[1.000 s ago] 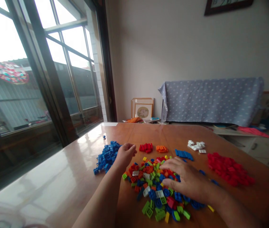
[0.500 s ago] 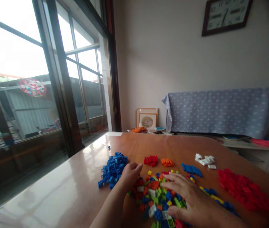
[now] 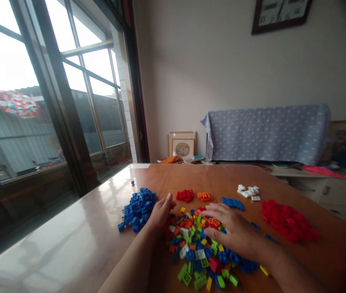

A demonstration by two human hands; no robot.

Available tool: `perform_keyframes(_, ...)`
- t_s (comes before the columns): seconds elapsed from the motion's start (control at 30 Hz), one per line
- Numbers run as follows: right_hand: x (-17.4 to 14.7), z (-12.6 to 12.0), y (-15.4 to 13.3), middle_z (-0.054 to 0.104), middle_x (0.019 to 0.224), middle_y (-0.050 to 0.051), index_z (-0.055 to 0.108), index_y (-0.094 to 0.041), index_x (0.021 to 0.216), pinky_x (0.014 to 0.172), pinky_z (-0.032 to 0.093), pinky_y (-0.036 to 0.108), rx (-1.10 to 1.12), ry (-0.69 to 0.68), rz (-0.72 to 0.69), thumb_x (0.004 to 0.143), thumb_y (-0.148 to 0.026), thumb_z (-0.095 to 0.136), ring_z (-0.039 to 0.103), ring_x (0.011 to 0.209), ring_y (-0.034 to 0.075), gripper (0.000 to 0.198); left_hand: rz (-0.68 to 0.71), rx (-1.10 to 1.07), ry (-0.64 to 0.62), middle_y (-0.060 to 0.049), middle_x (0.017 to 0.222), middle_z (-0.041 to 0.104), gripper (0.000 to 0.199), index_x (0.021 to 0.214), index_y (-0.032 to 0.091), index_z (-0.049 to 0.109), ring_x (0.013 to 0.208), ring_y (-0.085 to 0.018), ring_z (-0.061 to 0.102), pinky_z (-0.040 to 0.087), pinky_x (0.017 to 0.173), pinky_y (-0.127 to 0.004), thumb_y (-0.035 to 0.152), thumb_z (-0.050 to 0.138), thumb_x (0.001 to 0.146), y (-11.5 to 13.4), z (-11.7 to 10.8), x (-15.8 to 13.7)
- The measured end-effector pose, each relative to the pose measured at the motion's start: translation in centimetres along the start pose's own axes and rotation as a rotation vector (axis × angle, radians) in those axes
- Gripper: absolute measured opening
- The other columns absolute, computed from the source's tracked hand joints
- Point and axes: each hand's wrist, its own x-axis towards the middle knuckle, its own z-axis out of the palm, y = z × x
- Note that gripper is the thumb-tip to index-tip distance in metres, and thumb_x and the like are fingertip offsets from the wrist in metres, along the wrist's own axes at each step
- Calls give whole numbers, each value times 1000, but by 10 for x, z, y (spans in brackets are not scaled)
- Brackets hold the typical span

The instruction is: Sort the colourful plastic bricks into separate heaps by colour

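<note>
A mixed pile of small toy building bricks (image 3: pixel 200 258) lies on the table in front of me, in green, orange, blue, yellow, red and white. At its left edge is my left hand (image 3: pixel 161 209), thumb raised and apart from the partly hidden fingers, with nothing visible in it. The heap of blue bricks (image 3: pixel 139 209) lies just left of that hand. Over the right side of the mixed pile my right hand (image 3: pixel 230 224) is spread, palm down, fingers apart and holding nothing that I can see.
Behind the pile sit a red group of bricks (image 3: pixel 185 195), an orange group (image 3: pixel 205 196), a row of blue bricks (image 3: pixel 233 203) and white bricks (image 3: pixel 248 191). A red heap (image 3: pixel 287 219) lies right. One blue piece (image 3: pixel 132 182) stands alone near the brown table's (image 3: pixel 99 228) left edge.
The view has turned slightly right and down. My right hand has shifted toward the pile's far side, uncovering more near bricks. My left thumb now points more upward.
</note>
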Motion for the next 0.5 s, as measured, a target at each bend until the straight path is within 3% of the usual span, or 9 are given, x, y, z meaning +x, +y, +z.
perform_keyframes(0.3,2,2,2,64,136,9,69,-25,127,113,42,45,-1,93,-44,92,-50,61,55,129,28,44,-52,-62,-76,-15,99,70,83,94,10,71,95,-27,64,50,86,-37,86,41,80,14,19,-13)
perform_keyframes(0.5,6,6,19,69,127,8,70,-23,121,107,46,42,22,182,-35,94,-34,57,61,120,25,32,-65,-41,-110,-16,110,70,81,102,10,71,107,-30,62,48,93,-40,83,39,84,21,24,-16)
